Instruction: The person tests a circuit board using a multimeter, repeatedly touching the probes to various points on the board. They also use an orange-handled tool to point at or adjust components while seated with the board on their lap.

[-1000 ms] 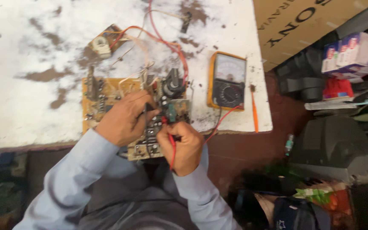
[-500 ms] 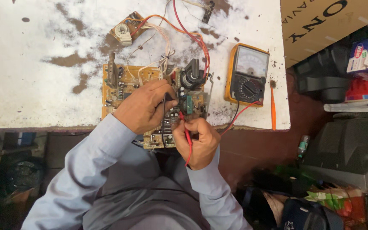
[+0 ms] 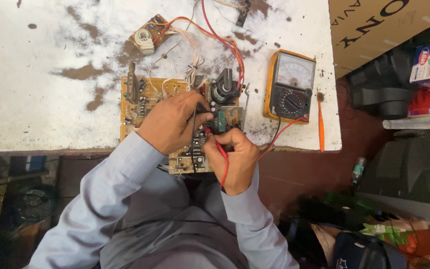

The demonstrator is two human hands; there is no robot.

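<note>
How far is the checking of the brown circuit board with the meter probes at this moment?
Done: the yellow analog multimeter lies on the white worn table, leads attached. In hand: the left hand holds the black probe and the right hand the red probe, both on the brown circuit board. Left: I cannot tell how many points remain.

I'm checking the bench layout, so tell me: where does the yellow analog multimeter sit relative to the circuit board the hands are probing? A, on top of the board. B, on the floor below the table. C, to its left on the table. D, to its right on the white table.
D: the multimeter lies face up on the white table, right of the circuit board, with red and black leads running to the hands.
</note>
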